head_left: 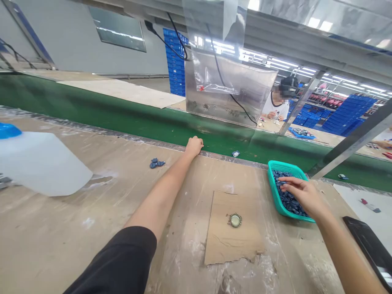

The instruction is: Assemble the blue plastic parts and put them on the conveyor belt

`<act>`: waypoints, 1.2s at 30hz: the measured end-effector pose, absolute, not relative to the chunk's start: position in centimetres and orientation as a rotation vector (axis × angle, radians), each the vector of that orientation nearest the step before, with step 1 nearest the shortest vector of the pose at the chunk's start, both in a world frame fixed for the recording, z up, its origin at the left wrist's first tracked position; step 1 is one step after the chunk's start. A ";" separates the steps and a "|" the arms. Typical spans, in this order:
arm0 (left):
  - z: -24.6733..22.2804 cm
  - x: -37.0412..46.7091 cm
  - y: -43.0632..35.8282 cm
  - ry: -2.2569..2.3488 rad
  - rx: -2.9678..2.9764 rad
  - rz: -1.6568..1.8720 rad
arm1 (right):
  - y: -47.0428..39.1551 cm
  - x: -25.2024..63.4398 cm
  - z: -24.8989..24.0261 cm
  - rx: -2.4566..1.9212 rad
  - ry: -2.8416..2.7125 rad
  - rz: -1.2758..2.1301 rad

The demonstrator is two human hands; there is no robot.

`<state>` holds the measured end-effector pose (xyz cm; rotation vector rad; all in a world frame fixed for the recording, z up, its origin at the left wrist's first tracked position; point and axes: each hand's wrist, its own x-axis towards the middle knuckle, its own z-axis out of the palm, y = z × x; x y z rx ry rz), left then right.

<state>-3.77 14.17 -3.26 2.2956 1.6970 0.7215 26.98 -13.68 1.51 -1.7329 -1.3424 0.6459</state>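
Note:
My left hand is curled at the near edge of the green conveyor belt; what its fingers hold, if anything, is hidden. Over the left part of a teal basket is my right hand, its thumb and index finger reaching toward the small dark blue parts inside. Whether a piece lies between those fingertips is too small to tell. A round metal cap-like piece rests on a cardboard sheet between my arms. Several dark blue pieces lie left of my left forearm.
A large white jug with a blue cap stands at the left. A black phone lies at the right. Small parts sit on the belt. Beyond it, a person works near blue crates. A metal post slants at the right.

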 end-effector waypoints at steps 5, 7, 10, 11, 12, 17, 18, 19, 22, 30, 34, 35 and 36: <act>-2.7 -2.4 12.4 1.482 1.970 0.990 | -14.4 22.4 0.7 -1.545 -1.436 0.804; -2.5 -2.1 10.8 1.419 1.837 1.006 | -14.4 21.2 0.3 -1.457 -1.542 0.839; -1.8 -2.2 7.5 1.201 1.513 1.072 | -14.6 19.6 -0.2 -1.393 -1.776 0.850; -1.3 -2.3 6.3 1.079 1.347 1.134 | -14.8 19.0 -0.3 -1.394 -1.887 0.804; -0.8 -2.5 5.1 0.955 1.173 1.198 | -14.9 18.5 -0.4 -1.397 -2.006 0.729; 1.1 -2.8 0.4 0.687 0.797 1.222 | -15.6 16.2 -0.8 -1.348 -2.451 0.308; 1.2 -2.7 -0.1 0.674 0.787 1.187 | -15.8 15.8 -0.9 -1.335 -2.506 0.238; 1.1 -2.5 -0.5 0.665 0.782 1.159 | -15.9 15.6 -1.0 -1.326 -2.553 0.168; 0.8 -1.7 -1.1 0.656 0.799 1.139 | -16.3 15.0 -1.2 -1.314 -2.640 0.051; -0.1 -0.8 -3.0 0.636 1.159 1.069 | -16.3 15.8 -1.9 -1.248 -2.422 0.233; 0.2 -0.7 -5.4 0.659 1.642 0.924 | -15.9 17.1 -0.4 -1.265 -1.929 0.518; 0.3 -0.7 -6.0 0.650 1.788 0.914 | -15.8 17.4 0.1 -1.247 -1.777 0.597; 0.4 -0.7 -6.5 0.640 1.927 0.919 | -15.8 17.5 0.6 -1.218 -1.635 0.666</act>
